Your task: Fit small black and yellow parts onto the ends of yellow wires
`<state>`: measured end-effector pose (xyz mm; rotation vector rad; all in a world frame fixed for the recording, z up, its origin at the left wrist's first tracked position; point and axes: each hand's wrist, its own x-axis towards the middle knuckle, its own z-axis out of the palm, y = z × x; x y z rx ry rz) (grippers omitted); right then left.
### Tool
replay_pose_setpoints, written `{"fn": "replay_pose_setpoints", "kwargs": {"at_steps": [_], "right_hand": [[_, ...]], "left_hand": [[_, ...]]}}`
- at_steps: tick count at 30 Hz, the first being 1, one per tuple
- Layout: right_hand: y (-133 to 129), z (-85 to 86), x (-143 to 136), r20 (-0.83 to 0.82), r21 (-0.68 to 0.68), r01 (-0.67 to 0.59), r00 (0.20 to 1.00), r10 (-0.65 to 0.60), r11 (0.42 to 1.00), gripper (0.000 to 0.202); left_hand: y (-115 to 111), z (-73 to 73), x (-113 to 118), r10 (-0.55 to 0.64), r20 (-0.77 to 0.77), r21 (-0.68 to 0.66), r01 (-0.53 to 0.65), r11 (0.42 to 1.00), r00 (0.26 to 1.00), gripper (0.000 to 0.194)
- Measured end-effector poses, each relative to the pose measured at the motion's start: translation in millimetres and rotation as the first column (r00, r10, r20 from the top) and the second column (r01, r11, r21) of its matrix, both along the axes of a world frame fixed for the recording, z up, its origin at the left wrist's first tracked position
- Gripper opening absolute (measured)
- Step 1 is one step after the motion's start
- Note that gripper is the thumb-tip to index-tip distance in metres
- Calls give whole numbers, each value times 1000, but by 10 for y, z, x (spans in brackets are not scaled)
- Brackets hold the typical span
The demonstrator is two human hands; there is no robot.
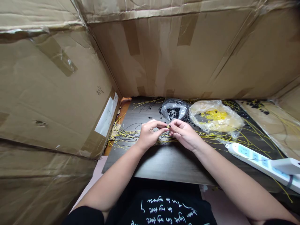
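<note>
My left hand point(151, 133) and my right hand point(184, 132) meet above the middle of the dark table point(164, 162). Thumb and forefinger of the left pinch a tiny yellow piece point(168, 126). The right hand's fingertips close on a small black part against it, largely hidden by the fingers. Long yellow and black wires point(127, 135) run left and right beneath both hands. Just behind them, an open clear bag point(174, 111) holds small black parts. Beside it on the right, another clear bag point(217, 115) holds yellow rings.
Cardboard walls point(159, 59) rise behind and at the left. A white power strip point(260, 161) with a plug lies at the right. More black parts point(257, 105) and wires lie on cardboard at the far right. Loose black pieces are scattered near the bags.
</note>
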<state>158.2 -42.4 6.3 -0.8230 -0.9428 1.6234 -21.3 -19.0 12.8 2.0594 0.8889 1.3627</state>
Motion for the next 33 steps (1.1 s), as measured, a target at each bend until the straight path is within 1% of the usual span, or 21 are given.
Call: {"fn": "replay_pose_setpoints", "kwargs": {"at_steps": [4,6,8,10,13,17,21,25,27,30,33], "right_hand": [[5,-13,-26,-79,-41,-31,997,28,999,29],[3,-11,-35,-120,-65,-49,992,41,997,28],[-1,-4,-39,-157,-82,-75,986,61,994,32],[-2,0,-38,-172,-82,-114,980,99,990,38],[6,-3,-35,-160,-69,-161,976,148,985,39],[26,-20,-36,-132,-74,-127,984,117,989,36],[43,-33,-40,-92,-87,-99,992,91,991,37],[46,-21,-51,-97,-95,-80,993,71,992,36],[45,-12,-54,-104,-106,-62,993,50,992,35],[54,-13,-49,-91,-124,-23,996,11,992,35],[86,18,-17,-55,-102,1,998,-6,995,36]], "left_hand": [[16,0,3,-5,31,-6,6,1000,1000,10],[30,-1,4,-1,38,12,1,1000,999,10],[45,-2,3,1,38,46,-2,999,999,10],[57,-7,1,4,45,70,-7,998,999,10],[65,-16,-4,26,52,77,-30,997,998,13],[65,-17,-7,54,41,85,-57,995,998,13],[73,-15,-11,49,40,115,-54,992,998,14],[64,1,-25,50,6,130,-50,990,999,13],[53,23,-35,57,-3,121,-56,991,998,16],[55,53,-52,113,39,83,-116,990,993,21],[105,43,-72,224,80,21,-226,974,971,21]]}}
